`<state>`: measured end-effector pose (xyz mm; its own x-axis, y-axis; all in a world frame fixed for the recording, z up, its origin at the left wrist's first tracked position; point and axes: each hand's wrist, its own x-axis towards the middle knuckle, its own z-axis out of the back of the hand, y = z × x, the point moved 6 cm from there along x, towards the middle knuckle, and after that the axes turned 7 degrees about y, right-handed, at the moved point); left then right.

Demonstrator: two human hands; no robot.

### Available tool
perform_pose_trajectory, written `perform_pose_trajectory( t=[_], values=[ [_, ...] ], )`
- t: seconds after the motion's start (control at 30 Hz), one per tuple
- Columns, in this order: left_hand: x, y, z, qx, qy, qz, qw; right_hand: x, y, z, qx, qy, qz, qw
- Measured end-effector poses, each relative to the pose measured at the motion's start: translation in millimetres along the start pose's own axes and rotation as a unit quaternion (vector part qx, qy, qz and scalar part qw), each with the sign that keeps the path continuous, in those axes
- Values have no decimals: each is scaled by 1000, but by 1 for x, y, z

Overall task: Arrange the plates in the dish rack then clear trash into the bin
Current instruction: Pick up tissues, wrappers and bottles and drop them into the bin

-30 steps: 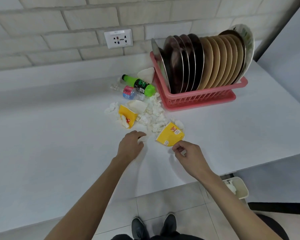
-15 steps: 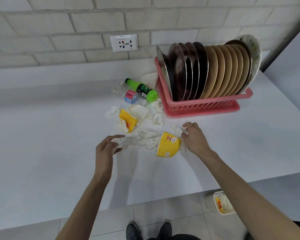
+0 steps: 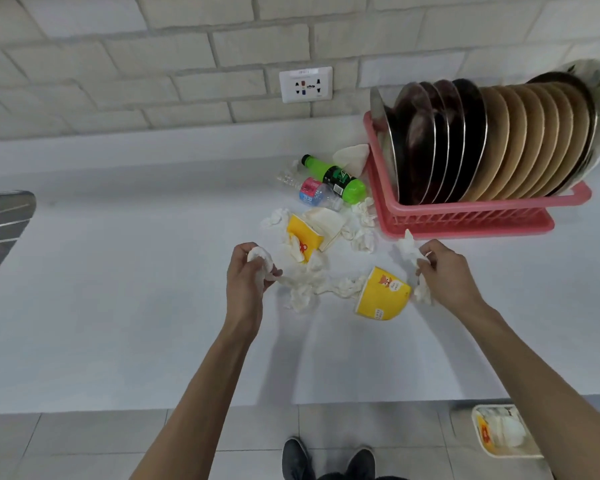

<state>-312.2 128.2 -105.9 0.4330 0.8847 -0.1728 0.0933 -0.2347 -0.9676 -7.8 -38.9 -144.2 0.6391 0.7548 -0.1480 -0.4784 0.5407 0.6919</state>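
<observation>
The pink dish rack (image 3: 465, 221) at the back right holds several steel and tan plates (image 3: 492, 143) standing upright. Trash lies left of it: a green bottle (image 3: 336, 178), a clear bottle (image 3: 309, 190), two yellow paper cups (image 3: 381, 294) (image 3: 302, 233) and crumpled white tissues (image 3: 312, 287). My left hand (image 3: 248, 277) is closed on a wad of tissue at the left of the pile. My right hand (image 3: 444, 268) grips another crumpled tissue just right of the near yellow cup. A white bin (image 3: 499, 431) sits on the floor at the lower right with trash inside.
The white counter (image 3: 118, 289) runs along a brick wall with a power socket (image 3: 305, 84). A dark object (image 3: 0, 223) shows at the far left edge. My shoes (image 3: 326, 459) stand on the tiled floor below the counter's front edge.
Both hands have closed on tissues: the left grabbed a wad from the pile's left side, the right lifted one beside the near yellow cup. The camera has shifted closer.
</observation>
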Motion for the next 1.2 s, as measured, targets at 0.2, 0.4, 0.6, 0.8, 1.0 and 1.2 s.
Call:
perform_pose_trajectory(
  t=[0.2,0.4,0.6,0.8,1.0,1.2],
  values=[
    [12,21,13,263,68,-69,960,-24,24,4,131,31,-2,991],
    [21,69,29,496,148,-19,856,-44,41,-16,157,77,0,985],
    [29,66,38,549,115,-44,827,-49,55,-26,138,100,2,985],
    [23,42,43,335,57,-11,940,-50,67,-32,116,121,-9,986],
    [18,31,34,178,51,4,983,-53,82,-49,180,172,-3,969],
    [19,28,27,108,84,27,990,-58,96,-60,211,165,-23,963]
  ],
)
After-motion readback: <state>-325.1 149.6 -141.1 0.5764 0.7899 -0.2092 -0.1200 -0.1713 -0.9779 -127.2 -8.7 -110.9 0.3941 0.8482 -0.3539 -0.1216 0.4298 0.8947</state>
